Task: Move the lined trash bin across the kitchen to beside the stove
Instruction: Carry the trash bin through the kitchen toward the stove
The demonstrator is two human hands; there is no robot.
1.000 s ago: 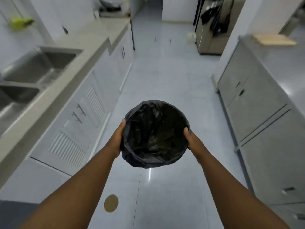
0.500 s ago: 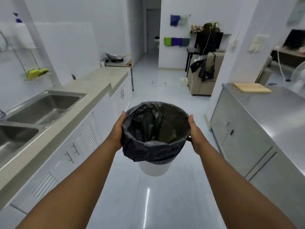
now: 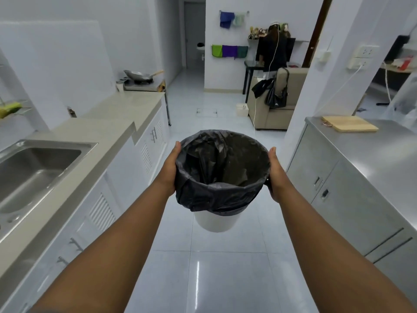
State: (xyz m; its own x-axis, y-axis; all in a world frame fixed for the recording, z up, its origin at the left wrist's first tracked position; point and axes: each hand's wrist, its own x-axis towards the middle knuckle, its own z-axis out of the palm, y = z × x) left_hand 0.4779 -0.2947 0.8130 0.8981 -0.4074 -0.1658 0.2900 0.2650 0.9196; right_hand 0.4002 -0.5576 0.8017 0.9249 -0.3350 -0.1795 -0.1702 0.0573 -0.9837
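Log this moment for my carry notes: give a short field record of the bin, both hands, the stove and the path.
bin: white bin with black liner, held off the floor, upright, looks empty
left hand: pressed on the bin's left side at the rim
right hand: pressed on the bin's right side at the rim
stove: far end of the left counter, pan on it
path: bare tiled floor ahead between the counters
status: bin in the air, not yet beside the stove

Bright, sharp; floor glare, edge distortion.
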